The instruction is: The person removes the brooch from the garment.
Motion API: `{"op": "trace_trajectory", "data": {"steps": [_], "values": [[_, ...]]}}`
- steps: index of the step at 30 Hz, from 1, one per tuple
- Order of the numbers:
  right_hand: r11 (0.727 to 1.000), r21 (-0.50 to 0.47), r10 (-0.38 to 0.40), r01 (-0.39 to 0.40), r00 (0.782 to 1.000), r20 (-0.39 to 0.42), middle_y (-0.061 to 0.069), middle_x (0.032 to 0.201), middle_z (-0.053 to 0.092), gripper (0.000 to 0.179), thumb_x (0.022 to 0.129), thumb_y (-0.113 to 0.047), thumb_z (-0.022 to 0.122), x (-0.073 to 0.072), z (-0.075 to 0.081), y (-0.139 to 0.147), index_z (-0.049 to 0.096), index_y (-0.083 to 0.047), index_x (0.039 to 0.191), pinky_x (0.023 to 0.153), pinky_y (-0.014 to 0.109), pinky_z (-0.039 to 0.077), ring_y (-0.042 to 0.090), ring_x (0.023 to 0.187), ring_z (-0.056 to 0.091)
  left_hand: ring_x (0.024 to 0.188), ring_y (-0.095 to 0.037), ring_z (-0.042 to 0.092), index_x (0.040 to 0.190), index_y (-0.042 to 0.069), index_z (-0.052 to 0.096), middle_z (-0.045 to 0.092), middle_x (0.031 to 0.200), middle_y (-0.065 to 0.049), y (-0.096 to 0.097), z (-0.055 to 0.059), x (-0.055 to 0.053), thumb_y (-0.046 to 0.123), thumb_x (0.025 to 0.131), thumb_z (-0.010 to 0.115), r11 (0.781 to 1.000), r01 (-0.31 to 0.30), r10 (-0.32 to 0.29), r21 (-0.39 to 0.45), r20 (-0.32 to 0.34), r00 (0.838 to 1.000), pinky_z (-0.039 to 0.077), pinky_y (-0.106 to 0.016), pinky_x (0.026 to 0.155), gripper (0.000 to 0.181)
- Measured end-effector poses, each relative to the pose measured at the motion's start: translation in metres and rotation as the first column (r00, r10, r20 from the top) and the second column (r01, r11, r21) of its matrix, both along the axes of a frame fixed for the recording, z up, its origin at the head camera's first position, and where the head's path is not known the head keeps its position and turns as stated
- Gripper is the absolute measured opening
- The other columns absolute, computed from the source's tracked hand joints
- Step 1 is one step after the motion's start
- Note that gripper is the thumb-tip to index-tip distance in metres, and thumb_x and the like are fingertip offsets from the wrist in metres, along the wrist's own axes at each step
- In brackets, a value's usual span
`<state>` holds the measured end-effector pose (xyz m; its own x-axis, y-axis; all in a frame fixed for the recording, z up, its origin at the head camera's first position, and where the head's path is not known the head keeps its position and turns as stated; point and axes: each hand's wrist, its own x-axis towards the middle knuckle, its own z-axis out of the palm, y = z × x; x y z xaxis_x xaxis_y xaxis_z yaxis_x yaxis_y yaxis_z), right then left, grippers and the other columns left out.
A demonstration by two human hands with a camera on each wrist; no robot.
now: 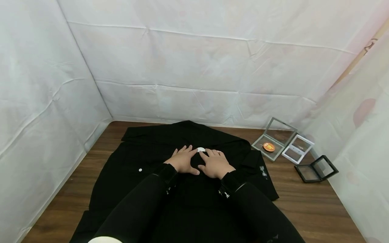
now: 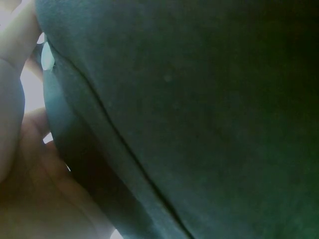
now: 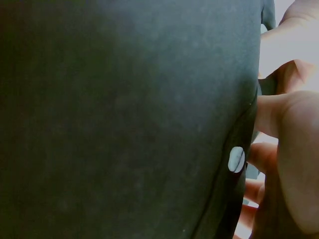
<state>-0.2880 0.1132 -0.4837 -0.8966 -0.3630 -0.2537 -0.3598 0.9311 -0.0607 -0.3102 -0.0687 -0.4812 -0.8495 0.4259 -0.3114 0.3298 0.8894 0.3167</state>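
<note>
A black shirt lies spread over the wooden table. Both hands rest on its middle with fingers spread, the left hand and the right hand side by side. A small white patch shows between their fingertips; what it is cannot be made out. To the left of the left hand, a white button shows on the black cloth. Dark cloth fills most of both wrist views, with fingers at its edge. In the right wrist view a white button sits near a seam.
At the right of the wooden table stand a grey open compact with an orange round piece on it, a white compact and a black open compact. White sheeting hangs behind and on both sides.
</note>
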Motion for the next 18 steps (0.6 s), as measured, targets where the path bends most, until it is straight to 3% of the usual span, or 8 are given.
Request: {"op": "trace_trajectory", "data": {"steps": [18], "values": [[0.999, -0.028, 0.015, -0.016, 1.000, -0.007, 0.013, 0.168, 0.025, 0.069, 0.107, -0.054, 0.047, 0.0023, -0.0009, 0.0021, 0.029, -0.020, 0.165, 0.121, 0.059, 0.018, 0.034, 0.153, 0.022, 0.157, -0.032, 0.012, 0.165, 0.023, 0.026, 0.016, 0.171, -0.008, 0.0013, 0.0013, 0.0014, 0.058, 0.086, 0.078, 1.000, 0.003, -0.003, -0.016, -0.016, 1.000, 0.012, -0.062, 0.122, 0.101]]}}
